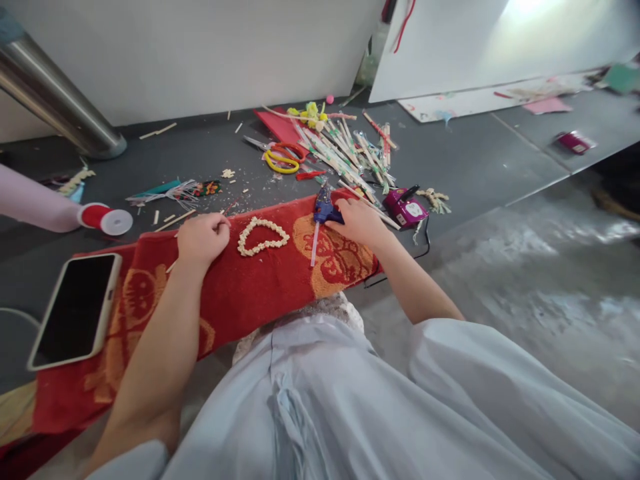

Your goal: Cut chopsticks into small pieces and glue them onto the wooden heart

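Note:
On the red towel (pixel 240 303) lies a heart-shaped ring of small pale wooden pieces (pixel 263 248). Left of it, my left hand (pixel 203 239) rests closed at the towel's far edge, its fingers curled under; whatever they may hold is hidden. My right hand (pixel 363 223) is closed round the handle of a blue hot glue gun (pixel 325 208), right of the heart. A translucent glue stick (pixel 315 243) sticks out of the gun toward me. Scraps of pale wood are scattered just beyond the towel.
Beyond the towel lie scissors (pixel 283 159), a heap of thin wrapped sticks (pixel 345 150) and a purple box (pixel 406 207) with a black cord. At left are a phone (pixel 77 310), a red thread spool (pixel 106 219) and a metal post (pixel 63 93). A white wall stands behind.

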A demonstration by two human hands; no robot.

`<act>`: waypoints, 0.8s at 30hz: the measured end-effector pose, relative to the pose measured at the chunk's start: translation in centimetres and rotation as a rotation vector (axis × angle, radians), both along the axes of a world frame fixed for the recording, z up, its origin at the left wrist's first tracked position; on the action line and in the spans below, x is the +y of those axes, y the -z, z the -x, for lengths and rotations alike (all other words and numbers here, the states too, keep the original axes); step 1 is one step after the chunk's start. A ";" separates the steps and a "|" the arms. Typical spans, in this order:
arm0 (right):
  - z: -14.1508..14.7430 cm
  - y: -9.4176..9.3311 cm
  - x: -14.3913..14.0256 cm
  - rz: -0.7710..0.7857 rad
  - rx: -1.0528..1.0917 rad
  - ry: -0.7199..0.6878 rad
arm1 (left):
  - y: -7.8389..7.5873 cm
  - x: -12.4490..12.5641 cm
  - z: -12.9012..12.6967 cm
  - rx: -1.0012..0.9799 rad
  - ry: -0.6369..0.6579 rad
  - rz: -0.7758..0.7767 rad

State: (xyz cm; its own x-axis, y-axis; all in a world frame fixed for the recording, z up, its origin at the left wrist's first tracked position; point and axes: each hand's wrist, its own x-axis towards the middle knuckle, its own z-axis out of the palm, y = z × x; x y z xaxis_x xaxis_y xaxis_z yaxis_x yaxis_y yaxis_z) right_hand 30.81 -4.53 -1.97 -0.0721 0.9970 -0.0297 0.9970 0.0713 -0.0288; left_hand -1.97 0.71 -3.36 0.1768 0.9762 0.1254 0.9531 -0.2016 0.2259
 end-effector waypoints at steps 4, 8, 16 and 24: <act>0.2 1.3 -0.1 -0.065 0.062 0.033 | -0.2 0.0 0.0 0.006 0.016 -0.002; 0.0 2.2 -0.9 -0.158 0.151 0.082 | -0.2 -0.1 0.0 0.004 -0.002 -0.003; -1.4 3.3 -1.7 -0.265 0.442 0.097 | 0.2 0.0 0.1 -0.006 0.000 0.004; -4.0 4.1 1.4 -0.262 0.764 0.216 | 0.2 0.2 0.0 0.002 -0.006 0.015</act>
